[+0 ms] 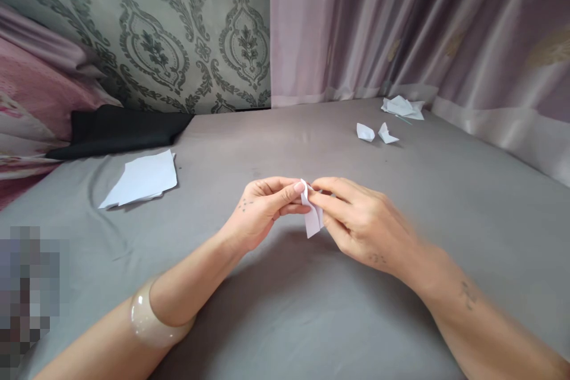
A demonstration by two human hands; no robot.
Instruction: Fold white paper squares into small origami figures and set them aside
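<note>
A small folded piece of white paper [313, 221] is held up between my two hands, above the grey sheet. My left hand [269, 205] pinches it from the left, the thumb flat on its upper part and the fingers behind. From the right, my right hand [363, 214] has its fingertips on the same paper, some of them tucked at its folds. The paper's lower end hangs down free. Part of its upper end is hidden by the fingers.
A stack of white paper sheets [145, 179] lies at the left, near a folded black cloth [129, 129]. Two small folded paper pieces [366, 132] sit at the back right, before a pile of papers [402, 107]. Curtains [356, 29] and a patterned wall [191, 41] border the grey sheet [276, 148].
</note>
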